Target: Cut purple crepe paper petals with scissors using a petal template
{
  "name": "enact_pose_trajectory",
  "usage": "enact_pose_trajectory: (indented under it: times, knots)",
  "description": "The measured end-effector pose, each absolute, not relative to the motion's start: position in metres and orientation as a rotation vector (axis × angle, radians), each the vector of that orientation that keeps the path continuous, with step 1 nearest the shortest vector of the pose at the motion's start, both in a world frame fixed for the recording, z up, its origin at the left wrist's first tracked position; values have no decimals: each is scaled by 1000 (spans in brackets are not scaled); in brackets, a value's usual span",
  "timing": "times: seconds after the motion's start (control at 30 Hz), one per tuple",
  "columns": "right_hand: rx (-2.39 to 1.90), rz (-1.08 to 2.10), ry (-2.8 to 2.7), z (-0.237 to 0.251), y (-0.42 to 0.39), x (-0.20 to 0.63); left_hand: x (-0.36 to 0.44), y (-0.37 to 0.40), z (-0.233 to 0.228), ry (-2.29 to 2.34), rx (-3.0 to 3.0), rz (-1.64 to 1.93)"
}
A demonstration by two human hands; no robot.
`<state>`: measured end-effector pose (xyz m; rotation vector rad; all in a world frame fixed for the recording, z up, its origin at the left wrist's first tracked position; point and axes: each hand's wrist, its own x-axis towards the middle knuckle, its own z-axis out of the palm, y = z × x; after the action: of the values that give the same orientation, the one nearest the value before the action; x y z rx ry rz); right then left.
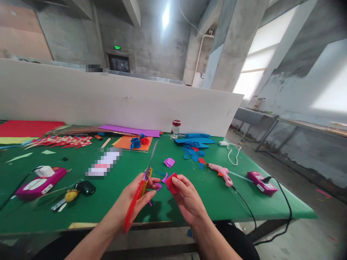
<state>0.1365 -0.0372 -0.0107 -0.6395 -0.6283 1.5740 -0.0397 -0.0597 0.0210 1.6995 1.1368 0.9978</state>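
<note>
My left hand (141, 193) is closed around a pair of scissors (133, 207) with red and yellow handles, its blades pointing up and away from me. Between thumb and fingers my right hand (187, 196) pinches a small red paper piece (171, 183). Purple paper scraps (165, 177) lie just beyond and between the hands. A little farther off rests a small stack of purple paper petals (169, 162). Blue paper petals (193, 153) are scattered to the right of it. Blue and red paper flowers (139, 142) sit on an orange sheet (124, 142).
On the green table (89, 213), a pink glue gun (221, 172) and a purple power strip (262, 183) with cords are at right. Another purple power strip (42, 183) and keys (65, 200) lie left. A glass jar (175, 129) stands before the white partition (114, 97).
</note>
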Motion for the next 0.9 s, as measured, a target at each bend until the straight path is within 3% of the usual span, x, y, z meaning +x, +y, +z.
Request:
enact_pose_trajectory:
  times: [0.17,0.37,0.63,0.9]
  knots:
    - [-657,1604,-544,-18,-49,112,-19,-67,8,1043,1201,1298]
    - [-585,1662,-545,-19,-56,101,-17,-65,7,1113,1174,1457]
    - [-717,1776,-909,-13,-44,126,-42,-53,6,1199,1584,1184]
    - [-832,1501,-1063,-22,-39,127,-41,-47,-1,1112,1511,1091]
